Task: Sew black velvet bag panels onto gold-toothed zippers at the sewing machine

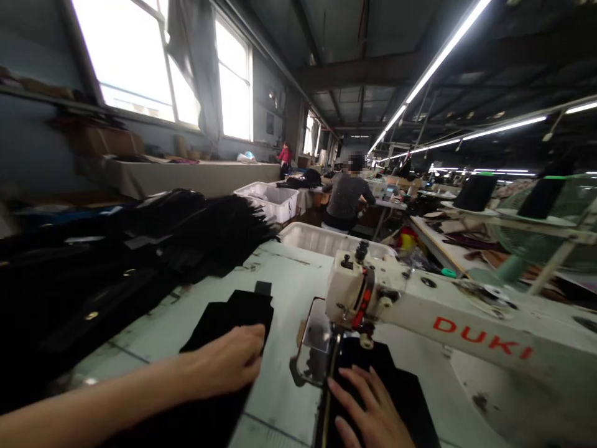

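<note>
My left hand [233,358] is closed at the right edge of a black fabric piece [221,320] lying left of the sewing machine; its curled fingers hide the grip. A small dark tab sticks out at that piece's far end. My right hand [368,407] lies with fingers spread on a second black fabric piece [408,389], which reaches under the head of the white sewing machine [347,289]. Along this piece's left side runs a strip with a brass-coloured line [332,373], perhaps a zipper. The presser foot area is partly hidden.
A large heap of black fabric pieces [153,242] covers the table's left side. White plastic crates [308,236] stand beyond the table. Dark thread cones [476,191] sit on a stand at right, near a green fan [517,249]. A seated person [349,199] works farther ahead.
</note>
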{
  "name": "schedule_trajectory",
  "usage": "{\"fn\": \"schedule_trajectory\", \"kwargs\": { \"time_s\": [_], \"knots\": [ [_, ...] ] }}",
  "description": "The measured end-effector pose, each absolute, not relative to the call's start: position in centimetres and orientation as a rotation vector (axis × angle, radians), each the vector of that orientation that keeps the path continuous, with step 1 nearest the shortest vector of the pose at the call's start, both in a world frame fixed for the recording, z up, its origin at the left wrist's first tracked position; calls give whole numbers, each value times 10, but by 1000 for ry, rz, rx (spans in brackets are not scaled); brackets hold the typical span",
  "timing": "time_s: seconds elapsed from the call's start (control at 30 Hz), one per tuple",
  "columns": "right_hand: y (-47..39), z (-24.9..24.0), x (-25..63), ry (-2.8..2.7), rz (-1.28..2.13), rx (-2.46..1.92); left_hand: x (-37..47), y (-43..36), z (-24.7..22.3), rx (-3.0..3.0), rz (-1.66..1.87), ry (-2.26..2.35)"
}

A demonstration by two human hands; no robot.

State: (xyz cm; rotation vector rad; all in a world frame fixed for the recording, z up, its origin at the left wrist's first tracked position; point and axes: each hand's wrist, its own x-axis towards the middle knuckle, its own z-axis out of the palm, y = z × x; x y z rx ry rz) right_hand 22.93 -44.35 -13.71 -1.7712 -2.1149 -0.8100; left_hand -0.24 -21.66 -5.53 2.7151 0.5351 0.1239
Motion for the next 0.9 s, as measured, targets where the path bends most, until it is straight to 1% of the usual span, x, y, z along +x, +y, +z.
{"fn": "schedule_trajectory", "kwargs": {
  "time_s": [0.1, 0.2, 0.3, 0.43, 0.53, 0.67, 0.73, 0.9],
  "knots": [
    [-444, -119, 225, -2130, -766, -1845, 16, -276, -77, 2607, 82, 319],
    [-442, -113, 219, -2107, -806, -1789, 29, -299, -79, 2550, 84, 170],
    [-440, -118, 219, -2109, -871, -1703, 35, -301, -72, 2573, 127, 107],
    [-437, -117, 220, -2087, -802, -1708, 38, -291, -70, 2702, 283, 84],
    [-434, -112, 219, -2054, -796, -1709, 42, -284, -80, 2769, 211, 10],
    [-430, -111, 222, -2010, -850, -1718, 51, -283, -93, 2815, 192, 126],
    [-429, -113, 226, -2025, -868, -1720, 52, -286, -92, 2814, 180, 167],
    [-428, -117, 231, -2114, -938, -1645, 47, -288, -81, 2757, 182, 105]
  ]
}}
